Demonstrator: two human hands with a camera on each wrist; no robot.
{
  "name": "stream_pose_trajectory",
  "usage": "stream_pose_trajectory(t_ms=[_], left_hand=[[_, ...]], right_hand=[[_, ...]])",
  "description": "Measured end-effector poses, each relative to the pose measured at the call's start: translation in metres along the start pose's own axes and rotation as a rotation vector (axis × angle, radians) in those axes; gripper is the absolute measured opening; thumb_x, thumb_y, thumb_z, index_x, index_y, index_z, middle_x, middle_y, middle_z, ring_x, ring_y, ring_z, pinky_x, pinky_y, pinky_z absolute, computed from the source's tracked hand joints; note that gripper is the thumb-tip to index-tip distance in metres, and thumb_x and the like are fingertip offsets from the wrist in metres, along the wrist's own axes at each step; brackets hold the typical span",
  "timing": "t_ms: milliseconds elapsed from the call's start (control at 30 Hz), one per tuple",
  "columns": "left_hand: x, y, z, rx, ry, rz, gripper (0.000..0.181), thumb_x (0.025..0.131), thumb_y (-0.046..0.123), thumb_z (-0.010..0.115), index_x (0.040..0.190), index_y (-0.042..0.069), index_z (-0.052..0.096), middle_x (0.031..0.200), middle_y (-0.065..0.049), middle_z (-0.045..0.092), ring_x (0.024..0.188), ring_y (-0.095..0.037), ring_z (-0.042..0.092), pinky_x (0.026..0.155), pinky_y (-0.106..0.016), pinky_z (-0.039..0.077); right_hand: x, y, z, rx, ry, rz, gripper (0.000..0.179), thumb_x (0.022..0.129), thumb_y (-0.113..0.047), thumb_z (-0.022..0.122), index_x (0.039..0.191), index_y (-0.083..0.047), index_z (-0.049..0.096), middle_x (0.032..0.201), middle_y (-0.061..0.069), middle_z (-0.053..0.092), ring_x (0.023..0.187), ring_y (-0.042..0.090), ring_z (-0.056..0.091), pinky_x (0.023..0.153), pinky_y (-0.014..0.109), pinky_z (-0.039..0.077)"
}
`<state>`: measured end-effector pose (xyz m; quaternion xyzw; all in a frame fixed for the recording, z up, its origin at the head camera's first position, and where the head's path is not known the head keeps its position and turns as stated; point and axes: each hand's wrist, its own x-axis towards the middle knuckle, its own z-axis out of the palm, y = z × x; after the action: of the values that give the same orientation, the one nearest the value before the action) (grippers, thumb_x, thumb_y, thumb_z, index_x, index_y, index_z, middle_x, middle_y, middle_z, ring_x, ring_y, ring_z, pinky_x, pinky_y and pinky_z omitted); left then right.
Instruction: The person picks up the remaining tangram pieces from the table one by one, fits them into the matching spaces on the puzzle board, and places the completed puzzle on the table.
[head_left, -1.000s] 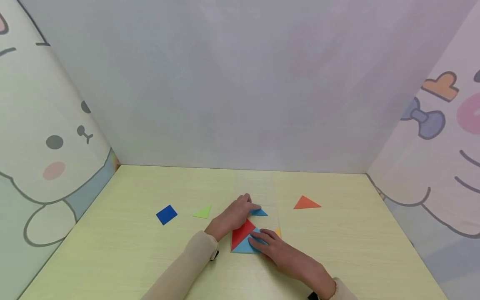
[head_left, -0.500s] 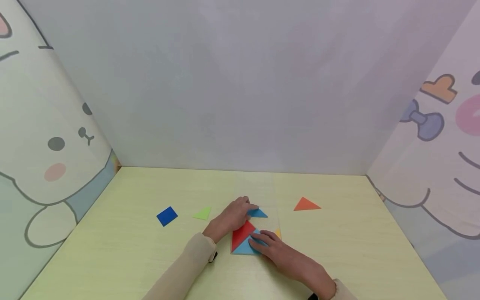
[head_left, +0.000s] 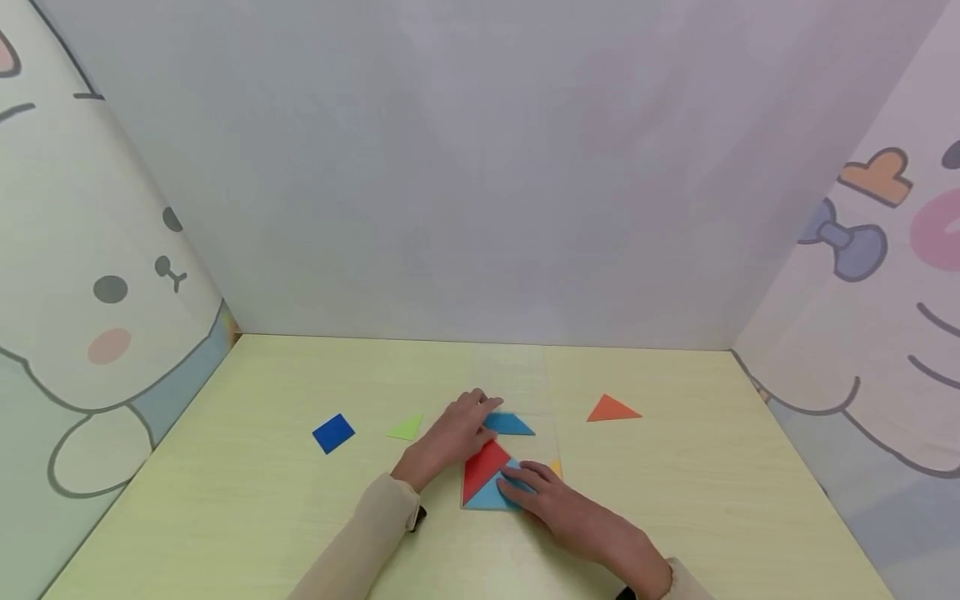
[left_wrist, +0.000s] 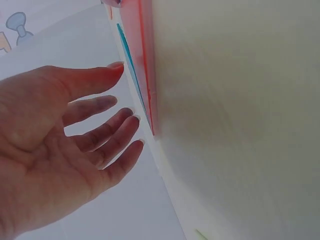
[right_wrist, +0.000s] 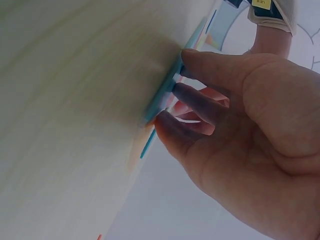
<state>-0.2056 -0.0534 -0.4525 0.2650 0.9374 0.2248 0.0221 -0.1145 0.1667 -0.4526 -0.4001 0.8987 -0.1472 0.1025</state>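
Observation:
Flat coloured tangram pieces lie together before me in the head view. My left hand reaches over the upper left of the red triangle, beside a blue piece with a slanted right end. In the left wrist view its fingers are spread and loosely bent, with nothing between them and the thumb. My right hand rests its fingertips on the light blue triangle, which lies against the red one. That hand hides much of the triangle and of a yellow piece.
A dark blue square and a light green triangle lie apart on the left of the table. An orange triangle lies to the right. A pale wall rises at the table's back edge.
My left hand has drawn back to the left from the blue piece, and more of that piece shows. The right hand stays in place on the light blue triangle.

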Motion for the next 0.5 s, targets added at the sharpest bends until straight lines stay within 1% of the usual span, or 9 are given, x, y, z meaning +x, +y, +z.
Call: stream_pose_trajectory(t_ms=[133, 267, 400, 500], left_hand=[[0.002, -0.001, 0.000, -0.008, -0.029, 0.003, 0.049, 0.098, 0.013, 0.071, 0.145, 0.011, 0.058, 0.122, -0.010, 0.056, 0.112, -0.025, 0.054, 0.092, -0.039, 0.052], [0.006, -0.002, 0.002, -0.025, -0.066, 0.013, 0.046, 0.099, 0.013, 0.069, 0.144, 0.016, 0.061, 0.122, -0.009, 0.056, 0.113, -0.024, 0.052, 0.091, -0.037, 0.052], [0.009, 0.000, 0.004, -0.028, -0.092, 0.013, 0.046, 0.098, 0.011, 0.069, 0.143, 0.020, 0.063, 0.119, -0.007, 0.055, 0.111, -0.022, 0.051, 0.088, -0.031, 0.052], [0.011, 0.001, 0.004, -0.005, -0.103, 0.018, 0.046, 0.098, 0.009, 0.070, 0.142, 0.022, 0.064, 0.117, -0.006, 0.056, 0.109, -0.021, 0.051, 0.087, -0.029, 0.051]], right_hand=[[0.000, 0.000, 0.000, 0.013, -0.009, 0.021, 0.055, 0.103, -0.004, 0.059, 0.155, -0.011, 0.046, 0.160, 0.008, 0.042, 0.145, 0.038, 0.035, 0.100, 0.035, 0.053], [-0.001, 0.001, 0.001, 0.016, 0.002, 0.005, 0.054, 0.103, -0.002, 0.058, 0.155, -0.009, 0.046, 0.159, 0.009, 0.043, 0.145, 0.039, 0.036, 0.101, 0.035, 0.053], [-0.001, 0.002, 0.001, 0.020, 0.014, -0.014, 0.053, 0.104, -0.001, 0.056, 0.155, -0.009, 0.046, 0.159, 0.010, 0.043, 0.144, 0.040, 0.036, 0.102, 0.035, 0.052], [-0.001, 0.002, 0.002, 0.011, 0.022, -0.025, 0.053, 0.103, -0.001, 0.057, 0.155, -0.009, 0.046, 0.158, 0.010, 0.043, 0.144, 0.040, 0.037, 0.102, 0.035, 0.052]])
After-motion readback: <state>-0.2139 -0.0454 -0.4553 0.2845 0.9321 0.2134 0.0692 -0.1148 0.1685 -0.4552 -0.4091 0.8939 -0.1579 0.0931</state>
